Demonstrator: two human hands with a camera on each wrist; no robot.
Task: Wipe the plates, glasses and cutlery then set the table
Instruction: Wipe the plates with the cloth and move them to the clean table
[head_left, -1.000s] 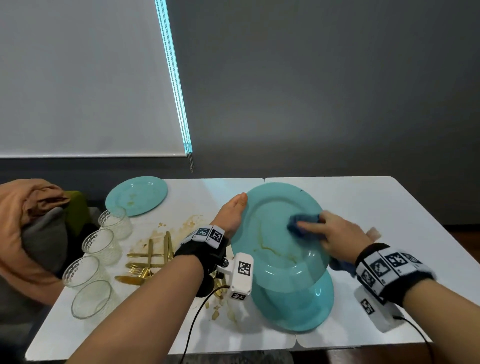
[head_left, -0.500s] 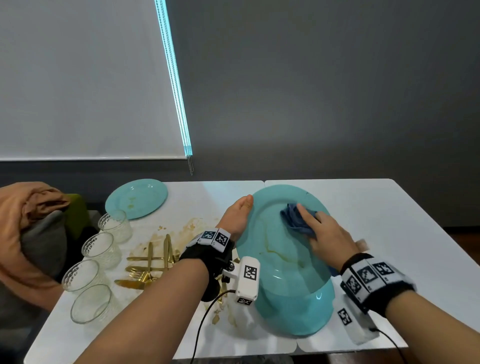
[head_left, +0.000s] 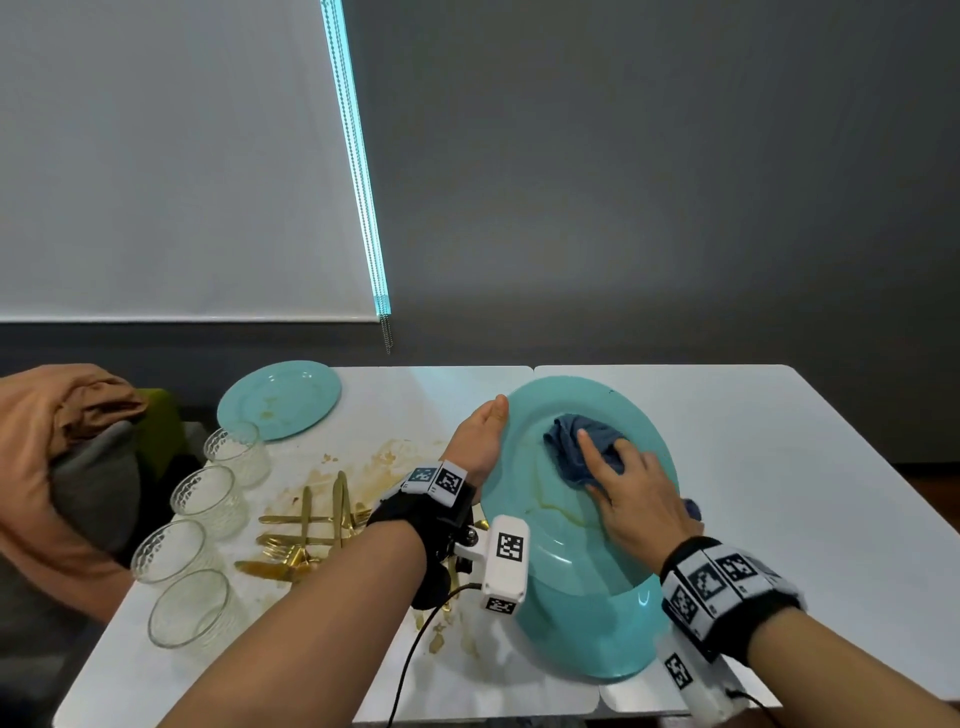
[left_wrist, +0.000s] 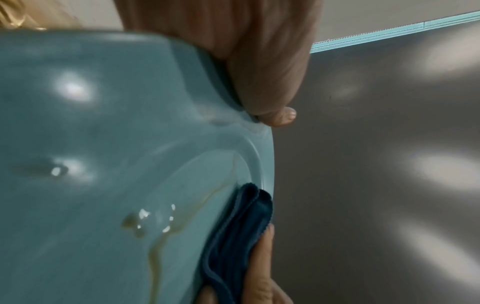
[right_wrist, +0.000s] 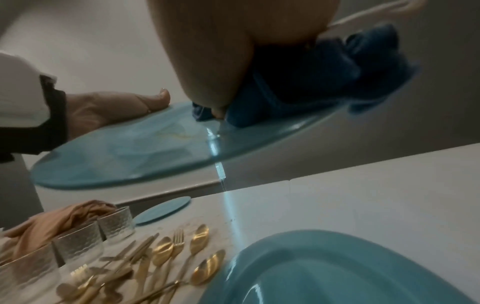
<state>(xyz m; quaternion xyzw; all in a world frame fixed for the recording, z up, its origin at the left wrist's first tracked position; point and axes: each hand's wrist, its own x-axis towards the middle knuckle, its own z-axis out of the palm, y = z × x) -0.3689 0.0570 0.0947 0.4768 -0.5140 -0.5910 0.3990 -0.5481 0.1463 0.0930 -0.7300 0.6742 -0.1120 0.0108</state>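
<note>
- Teal plate: tilted above the tabletop; stiff, glossy, likely slippery and breakable, best held at the rim.
- Left hand: thumb on the rim's left edge; fingers hidden behind.
- Right hand: straight fingers press the soft blue cloth against the plate's face beneath them.

glasses left of cutlery (plates right)

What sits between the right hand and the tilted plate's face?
Only the blue cloth: the right hand presses it against the held plate. The left hand grips the plate's left rim, clear of the wipe path. The yellowish streak beside the cloth is unobstructed.
</note>
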